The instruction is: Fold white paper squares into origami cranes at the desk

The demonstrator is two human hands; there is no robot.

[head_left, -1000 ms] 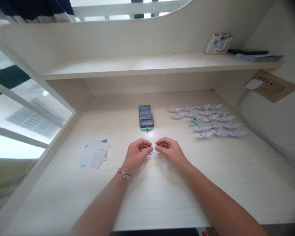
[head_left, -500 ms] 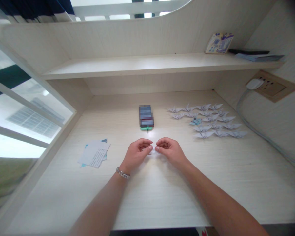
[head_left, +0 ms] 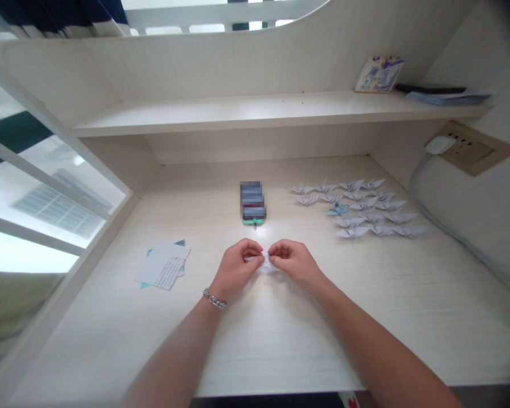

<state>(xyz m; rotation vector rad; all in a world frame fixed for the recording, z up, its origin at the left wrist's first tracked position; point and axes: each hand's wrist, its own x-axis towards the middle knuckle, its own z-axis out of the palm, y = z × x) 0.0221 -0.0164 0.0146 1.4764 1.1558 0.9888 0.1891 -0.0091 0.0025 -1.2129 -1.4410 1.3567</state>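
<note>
Between my two hands is a small piece of folded white paper (head_left: 267,264), mostly covered by my fingers. My left hand (head_left: 241,265) pinches it from the left, thumb against the curled fingers, with a chain bracelet (head_left: 215,298) on that wrist. From the other side my right hand (head_left: 294,262) pinches the paper, its thumb tip close to the left one. The exact shape of the folds cannot be made out. To the right lie several white folded paper cranes (head_left: 368,216) in rows, with one blue crane (head_left: 338,209) among them.
Beyond my hands lies a phone (head_left: 253,203), its screen blurred. Loose paper sheets (head_left: 164,265), one with writing, lie on the left. A cable (head_left: 446,232) runs from the wall socket (head_left: 474,148) down the right side. A shelf (head_left: 238,116) spans the back.
Both hands stay nearly in place, with the fingertips shifted slightly. A little more of the white paper shows below them.
</note>
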